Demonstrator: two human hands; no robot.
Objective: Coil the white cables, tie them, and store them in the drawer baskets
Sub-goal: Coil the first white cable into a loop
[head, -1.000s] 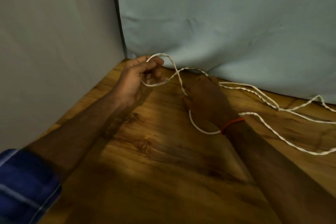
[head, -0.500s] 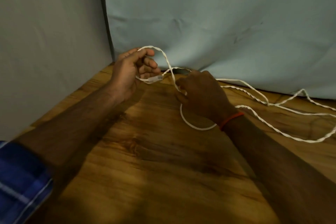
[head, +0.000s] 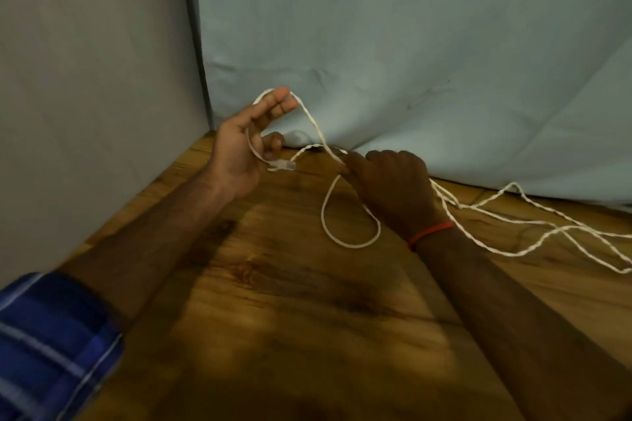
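Item: one white cable (head: pixel 355 246), twisted in part, mid-coiling on a wooden tabletop (head: pixel 307 318). Location: near end held up at the back left corner, the remainder trailing loose across the table to the right, well apart from any finished coil. Left hand (head: pixel 239 150): raised, palm inward, fingers half curled with a turn of the cable passing over the fingertips and down across the palm; the clear plug end (head: pixel 283 166) hung just below the thumb. Right hand (head: pixel 393 188): knuckles up, closed round the cable, pinching it just beside the left hand, with a slack loop drooping beneath onto the table. Accessories: red band (head: pixel 431 231) on the right wrist, blue checked sleeve (head: pixel 51 335) on the left arm. Surroundings: pale blue cloth (head: pixel 410 44) behind, grey panel (head: pixel 85 79) to the left. Drawer baskets: not in view. Stage, as judged: first turns of the coil only; tying and storing not begun. Next move, as judged: the right hand would need to carry the drooping loop onto the left fingers, then slide back along the trailing length without snagging its tangled strands.
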